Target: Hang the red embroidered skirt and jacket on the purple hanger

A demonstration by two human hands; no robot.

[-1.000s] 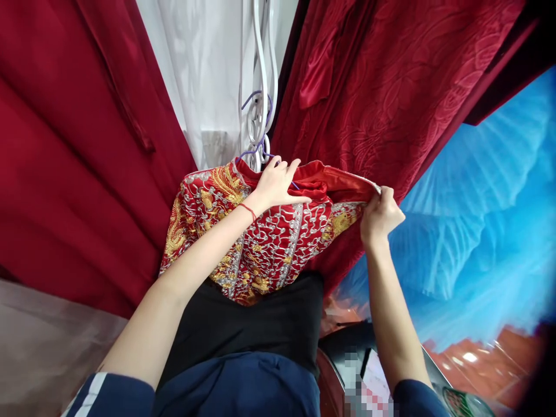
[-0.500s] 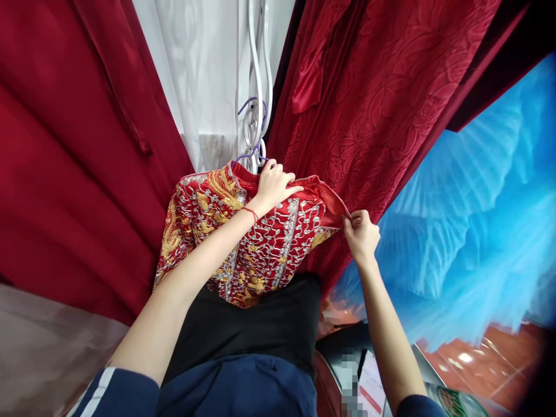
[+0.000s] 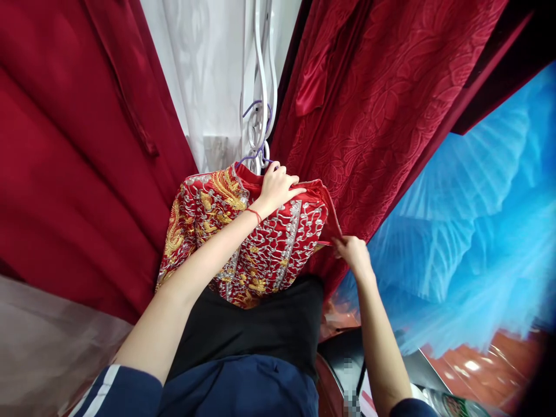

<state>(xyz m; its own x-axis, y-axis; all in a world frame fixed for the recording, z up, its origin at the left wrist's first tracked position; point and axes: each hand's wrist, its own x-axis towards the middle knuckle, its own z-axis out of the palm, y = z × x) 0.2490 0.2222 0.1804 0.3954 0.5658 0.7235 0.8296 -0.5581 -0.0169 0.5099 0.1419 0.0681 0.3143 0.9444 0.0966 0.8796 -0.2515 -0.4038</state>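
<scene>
A red jacket (image 3: 256, 243) with gold and silver embroidery hangs from a purple hanger (image 3: 262, 152), its lower part against my lap. My left hand (image 3: 275, 188) is closed over the jacket's upper edge beside the collar, fingers hooked over the far side and thumb along the front; its fingertips are partly hidden. Farther right, my right hand (image 3: 354, 255) pinches the edge of the jacket's red fabric and holds it stretched out to the side. Between the two hands the smooth red lining shows along the top.
White curved metalwork (image 3: 263, 75) rises behind the hanger. Dark red garments (image 3: 78, 162) hang at left, with a patterned red one (image 3: 391, 104) at right. Beyond it is a fluffy blue gown (image 3: 478, 231). A clear bottle (image 3: 456, 403) stands low at right.
My right hand has moved down and slightly left with the fabric edge, which now slopes more steeply. My left hand keeps its grip near the collar.
</scene>
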